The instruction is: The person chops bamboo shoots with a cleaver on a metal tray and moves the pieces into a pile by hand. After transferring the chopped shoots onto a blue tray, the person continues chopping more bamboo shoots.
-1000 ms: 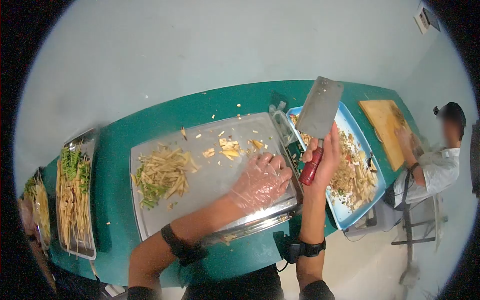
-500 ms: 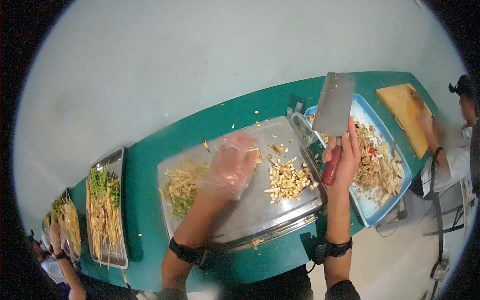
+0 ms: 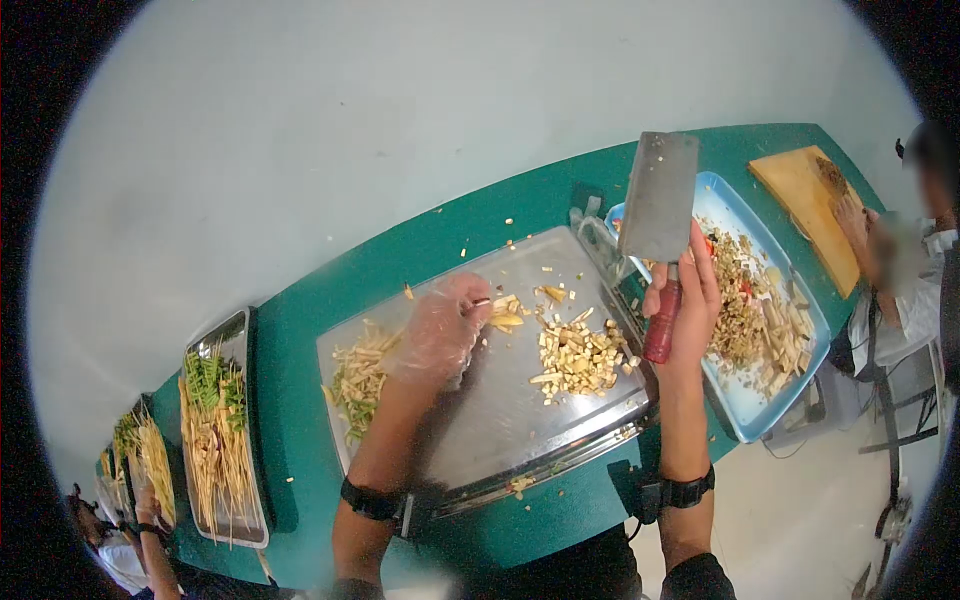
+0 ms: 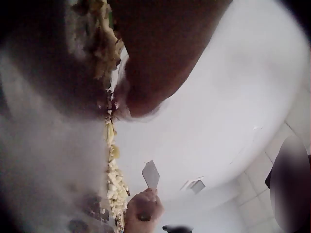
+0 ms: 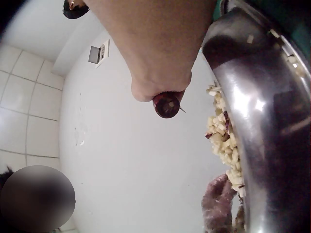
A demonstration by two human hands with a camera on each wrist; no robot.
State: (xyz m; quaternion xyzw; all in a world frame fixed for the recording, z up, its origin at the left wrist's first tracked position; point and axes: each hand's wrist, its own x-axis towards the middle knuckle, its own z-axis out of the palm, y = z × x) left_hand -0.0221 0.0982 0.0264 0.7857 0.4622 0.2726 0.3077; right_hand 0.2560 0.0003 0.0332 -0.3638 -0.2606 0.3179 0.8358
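My left hand (image 3: 440, 330), in a clear plastic glove, has moved off the diced pieces (image 3: 580, 360) to beside the pale strips (image 3: 352, 372), so the dice now lie uncovered. I'd judge the work part done: dice gathered toward one end of the metal tray (image 3: 500, 430), strips lying at the other. My left fingers are curled in, tips near a few yellowish chunks (image 3: 508, 318); the view is too poor for me to tell whether they pinch a scrap. My right hand (image 3: 685, 312) grips the cleaver (image 3: 658, 200) round its red handle, blade up. I count one cleaver, one heap of dice, too many to number singly, one pile of strips, one blue tray (image 3: 745, 412) and one wooden chopping board (image 3: 795, 205).
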